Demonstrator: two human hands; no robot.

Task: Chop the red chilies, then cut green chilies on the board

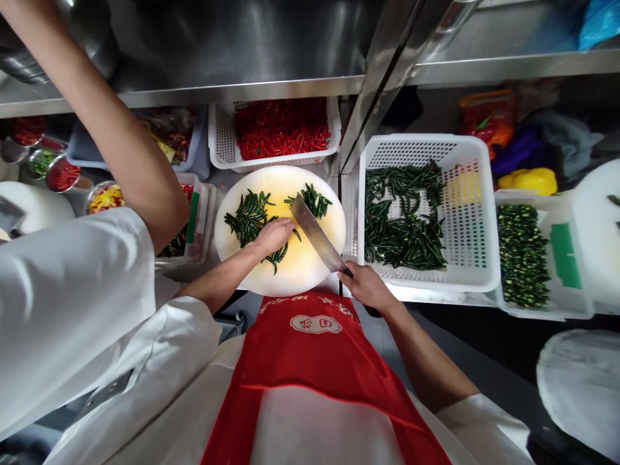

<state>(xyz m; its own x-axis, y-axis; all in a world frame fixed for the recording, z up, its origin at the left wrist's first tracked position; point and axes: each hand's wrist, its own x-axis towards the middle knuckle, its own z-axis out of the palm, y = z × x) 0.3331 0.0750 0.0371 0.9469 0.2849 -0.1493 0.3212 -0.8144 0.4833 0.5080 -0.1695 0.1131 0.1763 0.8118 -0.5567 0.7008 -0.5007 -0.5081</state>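
Observation:
My right hand (369, 286) is closed around the dark handle of a kitchen knife (317, 234). The broad blade slants up and left across a round white cutting board (310, 274). My left hand (277, 234) lies just left of the blade, fingers curled together on a green chili pepper (297, 235); the grip underneath is partly hidden. A pile of long green chilies (247, 218) lies on the board left of and behind this hand. Beyond the blade, on its right side, is a smaller heap of green chilies (316, 201).
A white perforated basket (469, 258) of green chilies stands to the right, beside a tub of chopped green pieces (523, 255). Behind the board is a basket of red chilies (283, 129). A co-worker's arm (121, 129) reaches across from the left. A steel shelf (217, 92) overhangs the back.

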